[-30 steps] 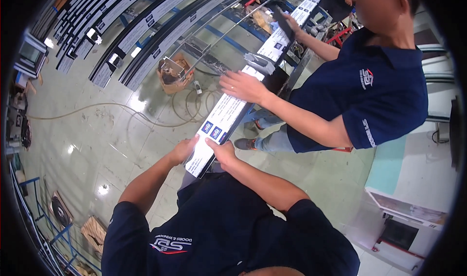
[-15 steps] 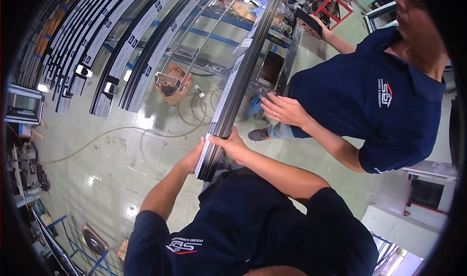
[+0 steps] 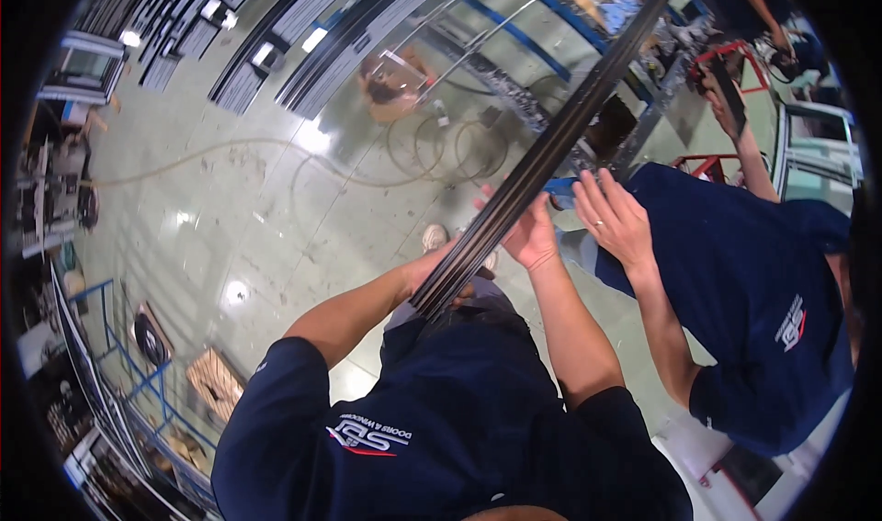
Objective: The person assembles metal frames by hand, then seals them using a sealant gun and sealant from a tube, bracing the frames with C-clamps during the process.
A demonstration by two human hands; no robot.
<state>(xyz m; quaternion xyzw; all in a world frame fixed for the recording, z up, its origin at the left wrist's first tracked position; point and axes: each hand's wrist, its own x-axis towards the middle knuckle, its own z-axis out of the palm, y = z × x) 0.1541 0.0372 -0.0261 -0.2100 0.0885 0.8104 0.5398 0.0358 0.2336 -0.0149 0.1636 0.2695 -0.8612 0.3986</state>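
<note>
A long dark metal profile with lengthwise grooves runs from in front of my waist toward the far right. My left hand holds it close to its near end, with most of the fingers hidden by the profile. Farther along, my right hand cradles it from below, with the palm turned up. Fingertips show on its left side and the thumb on its right. Just right of my right hand is a co-worker's hand, its fingers spread beside the profile.
Several labelled profiles lie on a blue-framed rack at the far left. A cardboard box and a coiled hose are on the tiled floor. The co-worker stands close at right, holding a dark flat object. A blue frame stands at left.
The profile has swung rightward and turned, so its white-labelled face no longer shows. My right hand has shifted farther along and under it. The view has turned too.
</note>
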